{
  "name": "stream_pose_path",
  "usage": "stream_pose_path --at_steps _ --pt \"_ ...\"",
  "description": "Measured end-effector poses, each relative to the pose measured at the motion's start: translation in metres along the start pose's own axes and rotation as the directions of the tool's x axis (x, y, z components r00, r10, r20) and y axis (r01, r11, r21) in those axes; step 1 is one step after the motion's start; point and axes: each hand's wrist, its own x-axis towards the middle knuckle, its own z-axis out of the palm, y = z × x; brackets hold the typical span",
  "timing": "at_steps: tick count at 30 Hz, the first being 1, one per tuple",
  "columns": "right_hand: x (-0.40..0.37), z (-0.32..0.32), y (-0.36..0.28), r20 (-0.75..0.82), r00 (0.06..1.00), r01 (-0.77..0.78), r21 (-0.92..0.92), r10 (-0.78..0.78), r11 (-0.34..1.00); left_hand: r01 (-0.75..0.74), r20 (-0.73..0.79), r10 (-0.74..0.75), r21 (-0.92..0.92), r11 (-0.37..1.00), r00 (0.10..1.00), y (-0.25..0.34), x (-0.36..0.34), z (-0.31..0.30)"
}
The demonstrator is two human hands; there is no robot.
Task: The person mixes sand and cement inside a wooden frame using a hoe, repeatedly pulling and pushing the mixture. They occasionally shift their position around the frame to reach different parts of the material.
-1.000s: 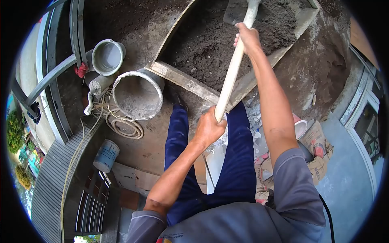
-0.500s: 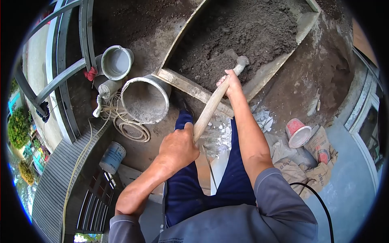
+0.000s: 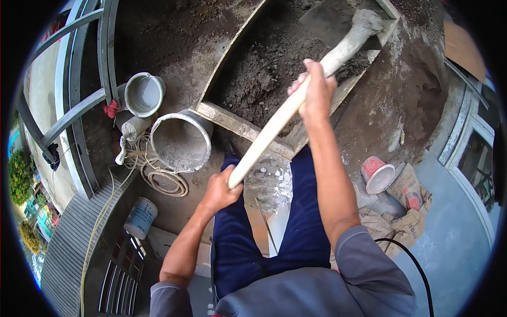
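Diagonally, a hoe (image 3: 342, 53) ran forward and rightward, its blade (image 3: 326, 24) over or against dark mix (image 3: 259, 74) in a box-like frame (image 3: 243, 124), with the left hand (image 3: 221, 189) wrapped around the near end of the pale handle (image 3: 266, 138) and the right hand (image 3: 318, 94), closed farther up, nearer the blade.

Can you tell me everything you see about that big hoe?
The hoe has a long, pale handle that looks wooden, turning grey and crusty near a thick, lumpy head. From there spreads a broad, flat, dark grey blade. It slants up to the right in the picture. The left hand grips the handle's end; the right hand grips it further up. The blade is over the dark mix; I can't tell if they touch.
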Motion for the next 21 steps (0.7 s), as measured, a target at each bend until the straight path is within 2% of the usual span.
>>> stream_pose_path --at_steps 1,3,6,9,10,12,18,21 --pt "0.019 -0.006 -0.020 -0.013 0.998 0.063 -0.047 -0.064 0.997 -0.063 -0.023 0.063 -0.018 0.998 0.998 0.007 0.026 0.025" --pt "0.057 -0.013 -0.040 0.035 0.986 0.164 -0.111 -0.161 0.980 -0.050 -0.017 0.049 -0.064 0.997 0.999 0.018 0.068 0.061" --pt "0.125 -0.027 0.005 0.014 0.993 0.118 -0.224 -0.118 0.967 0.030 -0.008 -0.031 -0.110 0.993 0.999 0.008 0.096 0.084" --pt "0.169 -0.035 0.089 -0.036 0.996 -0.089 -0.317 0.082 0.944 0.207 0.066 -0.198 -0.190 0.960 0.978 0.002 0.089 0.085" --pt "0.171 -0.035 0.100 -0.020 0.989 -0.143 -0.350 0.145 0.926 0.221 0.055 -0.214 -0.192 0.956 0.975 0.013 0.081 0.082" --pt "0.175 -0.045 0.127 -0.020 0.955 -0.280 -0.398 0.297 0.874 0.285 0.087 -0.277 -0.092 0.954 0.957 0.052 0.062 0.075" --pt "0.153 -0.101 0.185 -0.005 0.792 -0.590 -0.268 0.611 0.762 0.322 0.198 -0.345 0.141 0.936 0.918 0.106 0.027 0.056" --pt "0.118 -0.118 0.220 0.005 0.699 -0.715 -0.035 0.715 0.698 0.297 0.233 -0.357 0.258 0.919 0.904 0.114 0.016 0.034"
